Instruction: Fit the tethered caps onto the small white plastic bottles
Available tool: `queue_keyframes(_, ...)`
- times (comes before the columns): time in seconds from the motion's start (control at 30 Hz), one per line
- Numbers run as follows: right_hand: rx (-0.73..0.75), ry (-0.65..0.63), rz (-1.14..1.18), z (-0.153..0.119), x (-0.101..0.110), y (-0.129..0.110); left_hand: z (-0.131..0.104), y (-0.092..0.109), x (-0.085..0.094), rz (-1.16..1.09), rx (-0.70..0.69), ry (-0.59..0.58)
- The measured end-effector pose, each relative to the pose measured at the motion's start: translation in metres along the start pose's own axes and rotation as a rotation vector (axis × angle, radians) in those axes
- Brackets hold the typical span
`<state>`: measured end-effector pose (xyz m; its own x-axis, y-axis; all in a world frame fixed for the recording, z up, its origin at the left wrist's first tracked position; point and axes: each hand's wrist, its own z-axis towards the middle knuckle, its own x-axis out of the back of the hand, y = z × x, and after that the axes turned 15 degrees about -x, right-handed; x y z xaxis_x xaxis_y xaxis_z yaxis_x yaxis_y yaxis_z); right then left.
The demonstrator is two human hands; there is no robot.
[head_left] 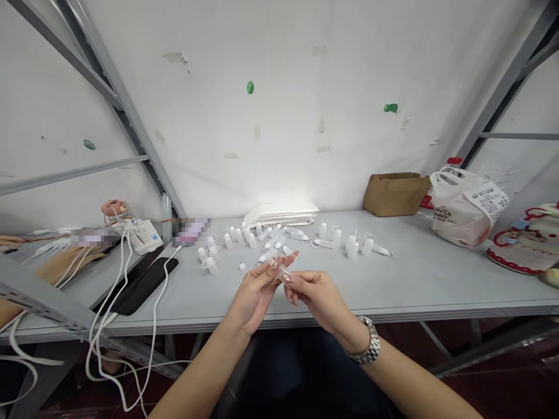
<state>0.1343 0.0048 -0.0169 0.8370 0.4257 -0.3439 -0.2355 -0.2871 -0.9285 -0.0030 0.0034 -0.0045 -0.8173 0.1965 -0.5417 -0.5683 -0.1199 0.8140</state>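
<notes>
Above the front part of the grey table, both my hands meet at a small translucent squeeze bottle (285, 274). My right hand (311, 290) pinches its body between thumb and fingers; a metal watch circles that wrist. My left hand (261, 286) closes its thumb and fingertips at the other end, where my fingers partly hide the top. Just beyond my hands, several similar white bottles lie in a heap (274, 237). Others stand upright, such as a bottle (211, 266) on the left and a bottle (353, 250) on the right. A loose small cap (241, 266) lies left of my hands.
White flat packets (283, 214) are stacked against the wall. A brown paper bag (395, 195), a white plastic bag (463, 209) and a patterned bag (526, 241) stand right. A power strip (145, 235), white cables and a black pouch (142, 288) lie left, beside the metal shelf frame.
</notes>
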Motion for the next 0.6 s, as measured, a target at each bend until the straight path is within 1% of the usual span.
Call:
queue_keyframes(0.07, -0.136, -0.186, 0.210, 0.004, 0.003, 0.000, 0.001, 0.002, 0.002, -0.012, 0.033, -0.002)
queue_keyframes(0.1, -0.185, -0.248, 0.282, 0.005, 0.005, 0.000, 0.001, 0.002, 0.002, -0.005, 0.041, 0.002)
queue_keyframes(0.13, -0.207, -0.277, 0.319, 0.007, 0.005, 0.001, 0.002, 0.002, 0.003, 0.009, 0.038, 0.012)
queue_keyframes(0.17, -0.199, -0.271, 0.315, 0.008, 0.005, 0.002, 0.002, 0.002, 0.003, 0.028, 0.023, 0.025)
queue_keyframes(0.23, -0.114, -0.170, 0.195, 0.008, 0.004, 0.003, 0.001, 0.000, 0.002, 0.078, -0.044, 0.064)
queue_keyframes(0.3, 0.008, -0.001, 0.008, 0.007, 0.002, 0.002, 0.001, -0.001, 0.001, 0.125, -0.113, 0.101)
queue_keyframes(0.37, 0.099, 0.152, -0.140, 0.005, 0.000, 0.002, 0.000, -0.001, -0.001, 0.142, -0.125, 0.104)
queue_keyframes(0.4, 0.123, 0.197, -0.188, 0.004, -0.002, 0.002, -0.001, -0.001, -0.001, 0.136, -0.113, 0.094)
queue_keyframes(0.47, 0.149, 0.232, -0.251, 0.001, -0.003, 0.003, -0.001, 0.001, -0.002, 0.111, -0.091, 0.075)
queue_keyframes(0.53, 0.198, 0.249, -0.328, -0.001, -0.004, 0.004, -0.002, 0.002, -0.003, 0.118, -0.115, 0.075)
queue_keyframes(0.6, 0.323, 0.301, -0.469, -0.003, -0.005, 0.008, -0.004, 0.000, -0.004, 0.178, -0.173, 0.084)
